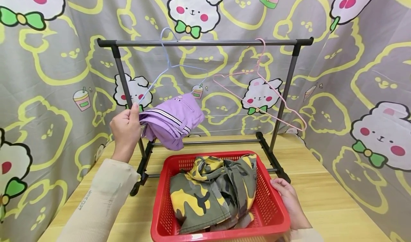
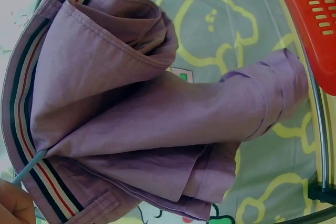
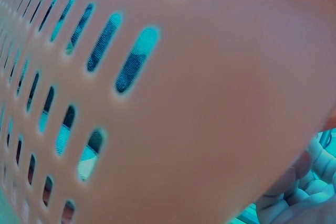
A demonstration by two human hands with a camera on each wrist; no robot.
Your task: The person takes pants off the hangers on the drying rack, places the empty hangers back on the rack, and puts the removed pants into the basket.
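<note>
My left hand grips the lower left corner of a blue clothes hanger, thumb up. Purple shorts with a striped waistband hang bunched on that hanger, tilted out to the right of the hand. The left wrist view shows the thin hanger end against the striped waistband of the shorts, close to the fingertips. On the other side, my right hand holds the right rim of a red plastic basket. Folded camouflage clothing in green, yellow and black lies inside the basket.
A grey metal clothes rack with black feet stands on the wooden table, behind the basket. A pink hanger without clothing hangs at the right of its bar. Patterned curtain surrounds the table at the back and sides.
</note>
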